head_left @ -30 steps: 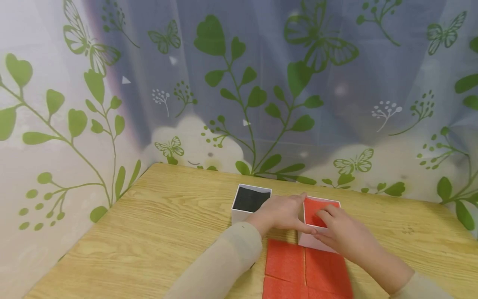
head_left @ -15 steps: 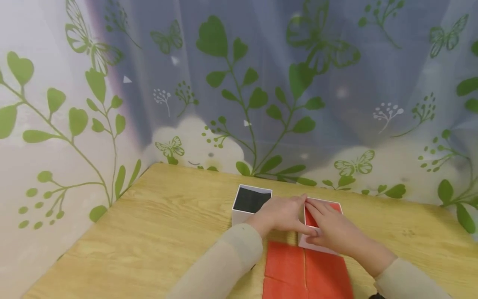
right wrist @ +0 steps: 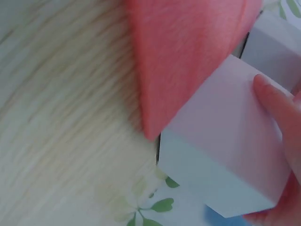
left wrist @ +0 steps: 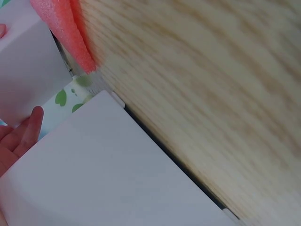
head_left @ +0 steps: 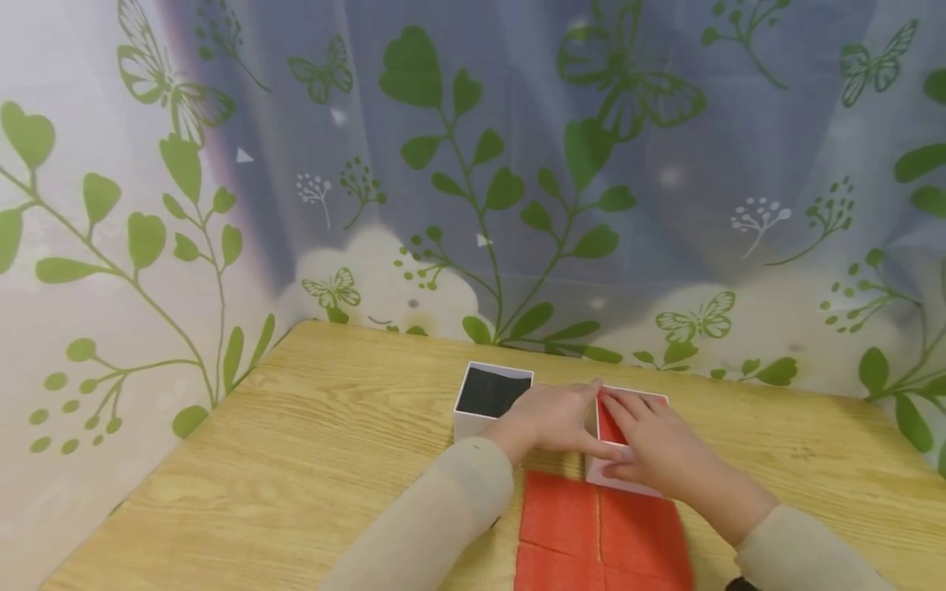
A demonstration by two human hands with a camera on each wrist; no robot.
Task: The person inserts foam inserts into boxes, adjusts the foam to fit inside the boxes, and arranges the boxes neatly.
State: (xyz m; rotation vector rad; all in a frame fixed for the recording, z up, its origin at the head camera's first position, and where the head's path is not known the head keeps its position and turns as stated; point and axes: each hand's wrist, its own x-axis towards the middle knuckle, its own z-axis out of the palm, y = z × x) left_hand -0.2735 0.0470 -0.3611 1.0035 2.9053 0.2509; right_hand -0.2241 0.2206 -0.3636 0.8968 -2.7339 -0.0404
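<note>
**Two hands at the red-lined box**

Furthest left on your table [head_left: 310, 427] stands the black box [head_left: 491, 392], a white-walled cube with a dark inside, open side up, untouched. It sits just beside your left hand, probably parked there so it stays in easy reach.

Your left hand [head_left: 550, 419] comes next. It lies between the two boxes, palm down, fingers fairly straight and pointing right, with the thumb laid along the near left corner of the red box [head_left: 628, 484]. That looks like a bracing hold, to keep the box from sliding; whether the fingers curl round its wall, you can't tell from the head view. In the left wrist view only a fingertip [left wrist: 33, 123] shows against a white wall.

The red box stands right of centre, upright on the table, touching the far edge of the foam [head_left: 599, 538].

Your right hand [head_left: 658, 447] lies over the open top, fingers stretched flat and pressing down on the red lining inside, thumb on the near wall. It grips nothing. The wrist is low, the forearm coming in from the lower right.

The foam sheets lie flat, nearest you, side by side.
</note>
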